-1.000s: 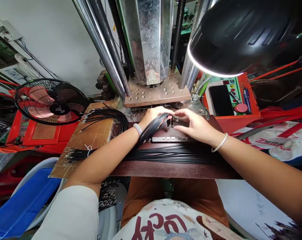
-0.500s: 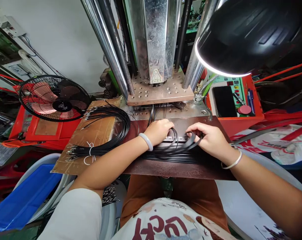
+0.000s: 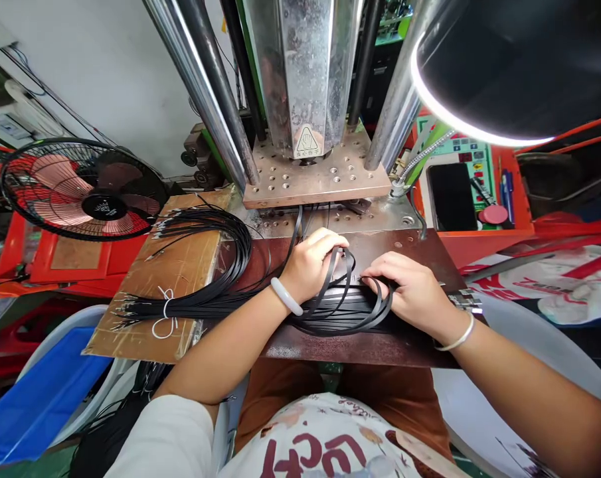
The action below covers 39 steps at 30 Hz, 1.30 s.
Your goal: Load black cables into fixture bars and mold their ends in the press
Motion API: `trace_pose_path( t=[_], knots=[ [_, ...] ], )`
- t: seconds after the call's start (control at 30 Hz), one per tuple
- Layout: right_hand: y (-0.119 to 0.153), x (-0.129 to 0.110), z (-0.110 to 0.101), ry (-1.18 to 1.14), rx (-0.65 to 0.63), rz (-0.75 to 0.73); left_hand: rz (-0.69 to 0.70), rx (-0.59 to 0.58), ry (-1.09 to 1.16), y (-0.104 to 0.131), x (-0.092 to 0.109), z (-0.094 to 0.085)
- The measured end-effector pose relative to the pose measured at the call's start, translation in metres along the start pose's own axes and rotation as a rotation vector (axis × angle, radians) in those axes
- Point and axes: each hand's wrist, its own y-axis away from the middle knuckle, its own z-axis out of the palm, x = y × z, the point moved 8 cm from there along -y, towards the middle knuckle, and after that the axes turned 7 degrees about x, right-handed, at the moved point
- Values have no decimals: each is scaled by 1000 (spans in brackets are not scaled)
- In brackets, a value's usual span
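Black flat cables [image 3: 340, 322] lie looped on the dark brown work plate [image 3: 360, 348] in front of the press. My left hand [image 3: 314, 260], closed, pinches a cable loop that rises between its fingers. To its right, my right hand [image 3: 404, 282] is closed round the other side of the looped cables, fingertips close to a metal strip mostly covered by hands and cables. A thick bundle of black cables [image 3: 235, 265] with metal tips curves from the cardboard on the left, bound by a white tie [image 3: 167, 312].
Behind the hands stands a press with a drilled metal plate [image 3: 315, 182] and steel columns. A black fan [image 3: 101, 202] is at the left, a lit lamp [image 3: 509, 73] overhead right. A phone [image 3: 452, 196] lies in a red tray.
The cable loops have spread and moved toward the plate's front edge. My right hand has come lower and slightly nearer my left hand. The whole view has shifted a little.
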Motion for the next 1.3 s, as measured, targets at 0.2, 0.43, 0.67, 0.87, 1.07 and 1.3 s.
trace_pose_path(
  t=[0.2, 0.43, 0.67, 0.87, 1.07, 1.3],
  knots=[
    [4, -15, 5, 220, -18, -134, 77, -98, -78, 3, 8, -4],
    [9, 2, -22, 101, 257, 14, -12, -80, -102, 5, -6, -1],
    [11, 16, -31, -103, 265, 189, -188, -152, -3, 8, -8, 9],
    [10, 7, -17, -44, 83, 79, -68, -256, 1, 18, 7, 18],
    [10, -11, -12, 150, 44, -84, 200, -275, -182, 20, 27, 17],
    [9, -7, -9, 137, -48, -51, 250, -440, -266, 29, 40, 29]
  ],
)
